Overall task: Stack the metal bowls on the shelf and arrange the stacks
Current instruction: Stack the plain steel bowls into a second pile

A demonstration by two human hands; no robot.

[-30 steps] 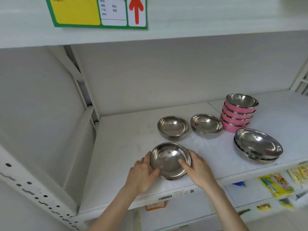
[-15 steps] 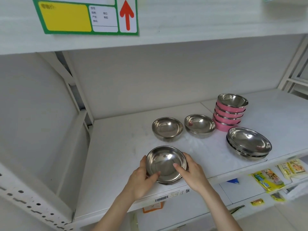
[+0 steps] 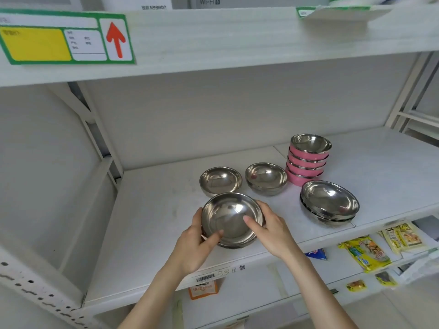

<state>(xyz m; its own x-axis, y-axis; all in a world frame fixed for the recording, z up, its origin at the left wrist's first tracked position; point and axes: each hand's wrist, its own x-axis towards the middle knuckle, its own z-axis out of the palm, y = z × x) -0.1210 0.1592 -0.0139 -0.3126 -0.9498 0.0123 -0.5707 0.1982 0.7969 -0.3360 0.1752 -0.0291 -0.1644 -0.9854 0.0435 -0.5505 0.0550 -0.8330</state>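
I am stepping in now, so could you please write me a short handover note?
Left hand and right hand: both grip the front bowl stack near the shelf edge.
Behind it: a single bowl and another bowl stack.
Right: pink stack, wide stack.
Done: four stacks built.
Left: stack the single bowl, line up the stacks.

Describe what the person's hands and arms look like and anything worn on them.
Both the left hand and the right hand are bare: no gloves, rings, watch or bracelets show. The forearms are uncovered to the frame's bottom edge, with no sleeve in view. The nails look short and unpainted.
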